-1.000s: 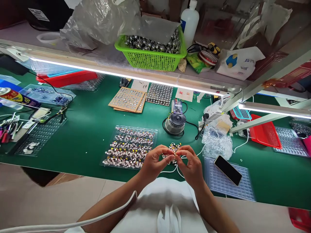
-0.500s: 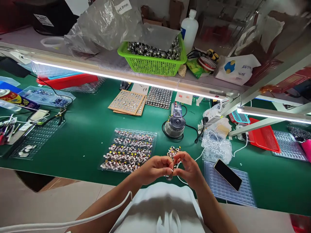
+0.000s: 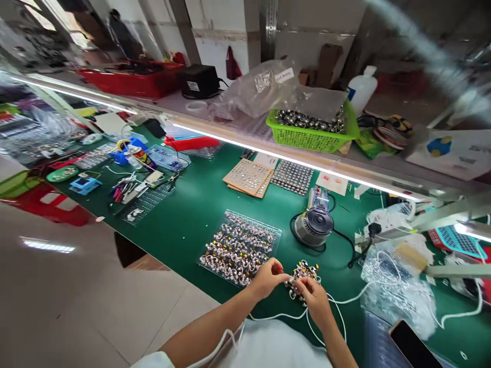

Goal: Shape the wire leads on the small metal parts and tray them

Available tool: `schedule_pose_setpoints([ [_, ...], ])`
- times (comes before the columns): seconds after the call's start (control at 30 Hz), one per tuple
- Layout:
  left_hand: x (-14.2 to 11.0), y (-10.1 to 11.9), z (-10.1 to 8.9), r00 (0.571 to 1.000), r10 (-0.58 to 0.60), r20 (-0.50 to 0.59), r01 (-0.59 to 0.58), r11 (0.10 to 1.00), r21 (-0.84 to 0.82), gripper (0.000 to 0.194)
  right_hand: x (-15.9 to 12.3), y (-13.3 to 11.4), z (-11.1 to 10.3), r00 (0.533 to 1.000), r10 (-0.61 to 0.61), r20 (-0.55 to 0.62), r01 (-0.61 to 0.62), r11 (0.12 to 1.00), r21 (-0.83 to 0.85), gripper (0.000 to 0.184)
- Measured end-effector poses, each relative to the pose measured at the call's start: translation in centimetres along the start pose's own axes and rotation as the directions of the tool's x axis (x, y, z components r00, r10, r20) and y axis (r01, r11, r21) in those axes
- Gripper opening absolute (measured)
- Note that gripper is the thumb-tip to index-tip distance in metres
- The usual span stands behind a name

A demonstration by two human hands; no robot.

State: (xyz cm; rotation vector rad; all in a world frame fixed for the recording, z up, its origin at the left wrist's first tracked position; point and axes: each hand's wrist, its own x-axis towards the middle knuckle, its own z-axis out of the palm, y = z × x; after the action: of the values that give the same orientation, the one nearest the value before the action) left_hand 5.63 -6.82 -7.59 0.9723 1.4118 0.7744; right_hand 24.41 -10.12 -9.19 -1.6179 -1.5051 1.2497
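A smooth, low-sheen finish is noted on the flat green table [image 3: 199, 214]. The clear rectangular tray [image 3: 276, 239] is formed of glossy plastic. Smooth, plastic-like white surfaces are seen on the heap of small looped parts [image 3: 306, 269]. The green openwork basket [image 3: 310, 139] is made of plastic; mirror-bright metal is suggested by the round silver balls [image 3: 307, 120]. Light is reflected by the glossy pale floor tiles [image 3: 153, 301].

A plain white top [image 3: 284, 345] is worn, its white sleeve [image 3: 153, 361] leaving the left forearm [image 3: 215, 319] bare.
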Motion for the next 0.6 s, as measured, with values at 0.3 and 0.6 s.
schedule_pose_setpoints([
  [0.3,5.3,-0.9,-18.9,0.846,0.095,-0.524,0.153,0.899,0.410,0.010,4.2,4.7,-2.8,0.988,0.087,-0.128,-0.124,0.940,-0.319,0.027],
  [0.6,7.0,-3.6,-24.3,0.913,-0.013,-0.409,0.236,0.832,0.501,0.017,5.1,1.9,-1.5,0.993,0.027,-0.111,-0.069,0.916,-0.395,0.043],
])
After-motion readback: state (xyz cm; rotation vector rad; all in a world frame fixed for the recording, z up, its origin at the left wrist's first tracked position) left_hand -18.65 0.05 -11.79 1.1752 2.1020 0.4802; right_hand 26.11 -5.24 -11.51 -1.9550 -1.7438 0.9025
